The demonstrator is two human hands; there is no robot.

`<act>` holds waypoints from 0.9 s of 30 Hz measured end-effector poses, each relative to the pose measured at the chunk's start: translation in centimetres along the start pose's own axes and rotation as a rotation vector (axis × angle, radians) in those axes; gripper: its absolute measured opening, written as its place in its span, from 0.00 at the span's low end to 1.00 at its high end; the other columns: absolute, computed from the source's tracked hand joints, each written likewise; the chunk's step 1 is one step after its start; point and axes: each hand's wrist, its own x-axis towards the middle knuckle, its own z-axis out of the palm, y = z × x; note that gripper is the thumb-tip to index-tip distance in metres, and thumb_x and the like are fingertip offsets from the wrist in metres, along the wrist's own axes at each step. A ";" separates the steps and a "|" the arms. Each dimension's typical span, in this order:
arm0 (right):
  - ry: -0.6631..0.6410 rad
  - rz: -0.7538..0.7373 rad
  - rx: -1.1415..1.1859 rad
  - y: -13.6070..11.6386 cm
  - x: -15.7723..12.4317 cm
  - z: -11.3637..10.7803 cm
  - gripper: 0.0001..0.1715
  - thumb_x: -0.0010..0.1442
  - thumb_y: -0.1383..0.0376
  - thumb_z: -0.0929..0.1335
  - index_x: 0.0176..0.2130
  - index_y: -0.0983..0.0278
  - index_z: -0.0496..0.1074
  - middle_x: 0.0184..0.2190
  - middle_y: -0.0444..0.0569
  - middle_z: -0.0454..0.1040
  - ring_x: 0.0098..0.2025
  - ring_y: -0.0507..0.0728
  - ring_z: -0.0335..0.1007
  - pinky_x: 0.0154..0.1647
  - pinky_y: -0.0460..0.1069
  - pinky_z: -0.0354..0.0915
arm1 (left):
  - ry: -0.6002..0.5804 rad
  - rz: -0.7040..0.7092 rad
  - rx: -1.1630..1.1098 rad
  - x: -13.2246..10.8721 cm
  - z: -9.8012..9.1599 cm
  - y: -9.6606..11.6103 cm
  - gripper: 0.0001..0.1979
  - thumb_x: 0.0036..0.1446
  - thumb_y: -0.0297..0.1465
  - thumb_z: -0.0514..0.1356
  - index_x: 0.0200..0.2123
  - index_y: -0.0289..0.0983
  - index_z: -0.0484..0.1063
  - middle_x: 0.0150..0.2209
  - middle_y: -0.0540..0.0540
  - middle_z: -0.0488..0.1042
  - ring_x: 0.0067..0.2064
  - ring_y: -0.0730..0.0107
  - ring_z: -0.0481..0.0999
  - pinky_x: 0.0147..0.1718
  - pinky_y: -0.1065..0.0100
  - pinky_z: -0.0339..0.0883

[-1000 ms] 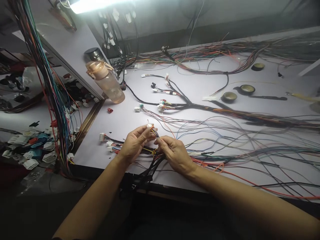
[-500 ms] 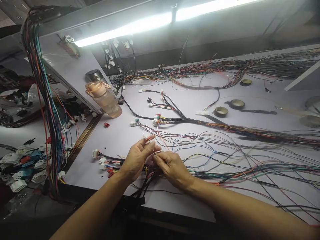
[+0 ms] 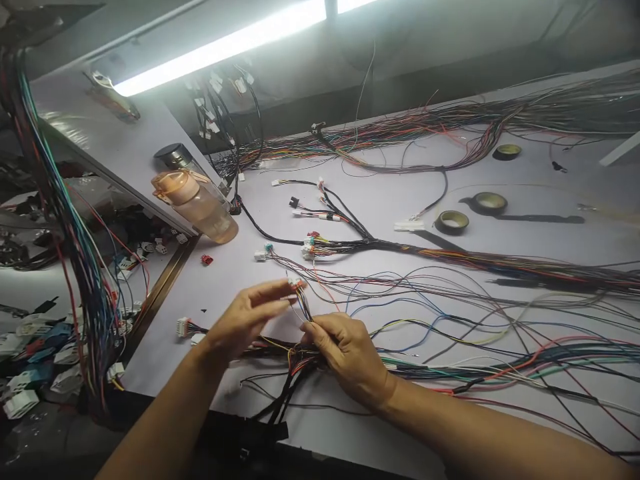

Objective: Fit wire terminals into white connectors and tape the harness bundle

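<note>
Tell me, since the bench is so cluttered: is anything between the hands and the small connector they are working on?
Nothing visible. The left hand pinches the small connector at its fingertips, and the right hand grips its wires just below.

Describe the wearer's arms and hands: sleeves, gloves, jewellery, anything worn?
Both forearms are bare as far as the frame shows, with no sleeve in view. The left hand and right hand wear no gloves. No watch, wristband or ring shows on either. Fingernails look short and plain, though motion blur on the left fingers hides fine detail.
</note>
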 end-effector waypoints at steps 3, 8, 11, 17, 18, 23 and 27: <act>0.007 0.003 0.023 0.1 0.0 0.0 0.19 0.67 0.62 0.62 0.27 0.63 0.73 0.24 0.42 0.76 0.29 0.50 0.70 0.39 0.44 0.60 | 0.241 0.253 0.334 2.9 -1.2 0.7 0.16 0.50 0.32 0.66 0.44 0.38 0.78 0.48 0.40 0.77 0.51 0.57 0.72 0.52 0.59 0.63; -0.001 0.015 -0.015 0.2 -0.2 0.0 0.19 0.67 0.61 0.62 0.27 0.62 0.74 0.22 0.42 0.74 0.28 0.50 0.69 0.39 0.46 0.60 | 0.146 0.610 0.705 8.8 -0.2 1.0 0.22 0.48 0.30 0.67 0.50 0.43 0.75 0.48 0.42 0.74 0.50 0.59 0.70 0.51 0.59 0.61; -0.007 0.001 -0.017 0.3 -0.2 0.1 0.19 0.67 0.62 0.62 0.27 0.63 0.73 0.23 0.42 0.74 0.28 0.50 0.69 0.39 0.46 0.59 | 0.057 0.645 0.825 10.8 -0.2 0.9 0.18 0.48 0.30 0.67 0.45 0.42 0.77 0.42 0.43 0.76 0.45 0.60 0.71 0.50 0.58 0.61; 0.009 -0.016 0.021 0.4 -0.1 0.0 0.18 0.66 0.63 0.63 0.27 0.63 0.72 0.23 0.42 0.73 0.28 0.49 0.68 0.39 0.46 0.58 | 0.020 0.622 0.768 9.9 -0.2 0.4 0.09 0.52 0.34 0.65 0.38 0.40 0.79 0.36 0.43 0.76 0.39 0.63 0.72 0.43 0.64 0.64; 0.014 -0.020 0.024 0.4 -0.1 0.0 0.18 0.66 0.63 0.63 0.27 0.63 0.72 0.23 0.41 0.72 0.28 0.49 0.67 0.39 0.46 0.58 | 0.031 0.579 0.722 9.5 0.0 0.2 0.10 0.53 0.35 0.65 0.38 0.40 0.79 0.36 0.44 0.76 0.38 0.64 0.72 0.42 0.65 0.64; 0.017 -0.038 0.017 0.3 -0.1 -0.1 0.17 0.67 0.64 0.62 0.27 0.63 0.71 0.22 0.41 0.71 0.27 0.48 0.66 0.38 0.46 0.58 | 0.063 0.298 0.361 8.3 0.9 -0.4 0.12 0.55 0.39 0.63 0.33 0.36 0.78 0.26 0.47 0.73 0.29 0.71 0.69 0.32 0.68 0.64; -0.006 -0.027 -0.013 0.3 -0.1 -0.2 0.17 0.67 0.64 0.62 0.28 0.63 0.71 0.22 0.41 0.70 0.27 0.49 0.65 0.37 0.47 0.57 | -0.001 0.210 0.169 8.4 1.0 -0.3 0.14 0.56 0.40 0.63 0.33 0.34 0.78 0.24 0.48 0.70 0.27 0.73 0.68 0.29 0.70 0.63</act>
